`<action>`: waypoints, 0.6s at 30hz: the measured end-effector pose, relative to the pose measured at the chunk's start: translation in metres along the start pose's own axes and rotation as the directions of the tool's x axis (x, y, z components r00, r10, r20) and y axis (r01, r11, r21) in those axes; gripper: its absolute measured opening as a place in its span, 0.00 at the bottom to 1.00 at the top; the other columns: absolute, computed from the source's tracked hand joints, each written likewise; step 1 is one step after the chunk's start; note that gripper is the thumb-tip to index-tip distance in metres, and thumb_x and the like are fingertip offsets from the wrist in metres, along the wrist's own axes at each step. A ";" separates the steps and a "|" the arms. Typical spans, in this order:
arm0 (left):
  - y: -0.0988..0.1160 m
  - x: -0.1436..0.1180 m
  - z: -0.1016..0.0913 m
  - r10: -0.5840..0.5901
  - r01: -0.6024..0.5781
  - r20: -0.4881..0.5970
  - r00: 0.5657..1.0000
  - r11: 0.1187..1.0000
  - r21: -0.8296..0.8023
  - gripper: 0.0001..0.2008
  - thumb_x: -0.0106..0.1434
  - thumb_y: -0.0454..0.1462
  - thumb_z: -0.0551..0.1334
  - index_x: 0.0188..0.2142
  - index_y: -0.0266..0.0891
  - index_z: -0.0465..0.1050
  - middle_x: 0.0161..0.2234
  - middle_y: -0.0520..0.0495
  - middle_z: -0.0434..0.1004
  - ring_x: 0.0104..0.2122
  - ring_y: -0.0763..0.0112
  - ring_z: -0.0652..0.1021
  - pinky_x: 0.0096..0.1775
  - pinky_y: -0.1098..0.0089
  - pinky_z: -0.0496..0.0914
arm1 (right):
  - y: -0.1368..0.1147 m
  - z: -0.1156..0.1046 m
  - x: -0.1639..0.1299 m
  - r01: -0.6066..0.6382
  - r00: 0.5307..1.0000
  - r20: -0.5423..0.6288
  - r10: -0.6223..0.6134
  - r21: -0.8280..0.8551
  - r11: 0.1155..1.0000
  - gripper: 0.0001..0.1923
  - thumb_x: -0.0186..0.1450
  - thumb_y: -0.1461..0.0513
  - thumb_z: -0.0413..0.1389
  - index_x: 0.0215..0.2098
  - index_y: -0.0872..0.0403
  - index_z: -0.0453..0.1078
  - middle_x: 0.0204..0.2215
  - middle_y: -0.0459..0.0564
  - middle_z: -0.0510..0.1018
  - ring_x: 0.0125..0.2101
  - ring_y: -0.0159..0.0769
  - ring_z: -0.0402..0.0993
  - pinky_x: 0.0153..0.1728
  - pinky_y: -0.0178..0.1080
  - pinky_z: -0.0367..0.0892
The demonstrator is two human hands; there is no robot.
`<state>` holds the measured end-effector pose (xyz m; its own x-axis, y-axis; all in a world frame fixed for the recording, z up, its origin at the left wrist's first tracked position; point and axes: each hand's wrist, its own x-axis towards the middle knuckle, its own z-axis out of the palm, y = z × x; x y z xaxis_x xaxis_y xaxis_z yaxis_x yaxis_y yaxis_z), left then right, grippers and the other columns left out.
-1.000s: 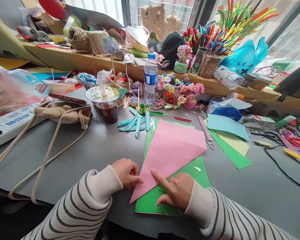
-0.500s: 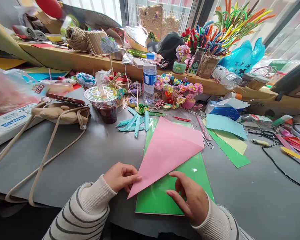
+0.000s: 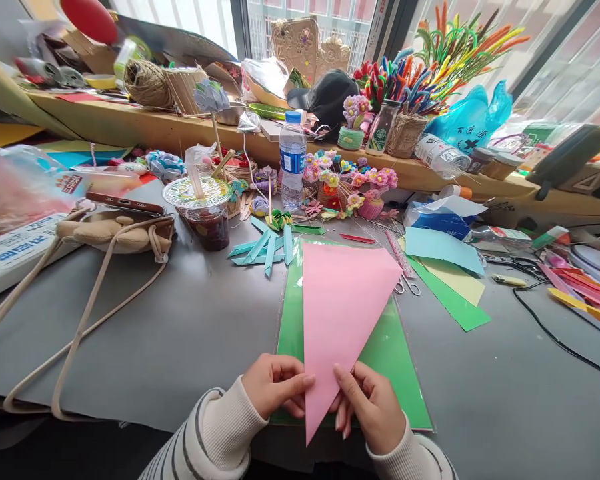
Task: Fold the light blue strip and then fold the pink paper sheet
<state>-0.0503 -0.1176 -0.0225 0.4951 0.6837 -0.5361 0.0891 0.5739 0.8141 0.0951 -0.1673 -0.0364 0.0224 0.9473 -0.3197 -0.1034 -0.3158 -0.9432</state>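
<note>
A sheet of pink paper (image 3: 343, 307), folded into a pointed shape, is held up over the green mat (image 3: 405, 373), its narrow tip toward me. My left hand (image 3: 279, 387) pinches its left edge near the tip, thumb on top and fingers underneath. On the opposite edge, my right hand (image 3: 367, 403) grips the paper the same way. Folded light-blue paper strips (image 3: 266, 247) lie in a small pile beyond the mat's left corner. Scissors (image 3: 409, 287) rest by the mat's far right corner, partly covered by the paper.
A lidded cup of dark drink (image 3: 203, 220) and a water bottle (image 3: 293, 163) stand behind the strips. Left is a beige bag (image 3: 115, 233) with a phone (image 3: 125, 203) on it. Coloured paper sheets (image 3: 447, 280) and a black cable (image 3: 555, 333) lie right. A crowded shelf (image 3: 260, 137) runs behind.
The pink paper has turned so its tip points more straight toward me. My right hand, open and off the paper before, has closed on its right edge. My left hand has shifted right.
</note>
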 end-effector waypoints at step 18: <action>-0.004 0.009 0.002 0.007 -0.011 0.039 0.999 0.996 0.089 0.17 0.42 0.47 0.62 0.19 0.33 0.65 0.15 0.50 0.70 0.16 0.75 0.71 0.20 0.74 0.66 | -0.011 -0.013 -0.002 0.089 0.976 -0.204 -0.071 0.079 0.993 0.13 0.49 0.54 0.56 0.22 0.58 0.65 0.14 0.43 0.68 0.14 0.27 0.65 0.13 0.28 0.64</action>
<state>-0.0446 -0.1150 -0.0298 0.5290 0.6697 -0.5212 0.1605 0.5241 0.8364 0.1092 -0.1665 -0.0263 0.2319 0.9364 -0.2633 -0.1795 -0.2248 -0.9577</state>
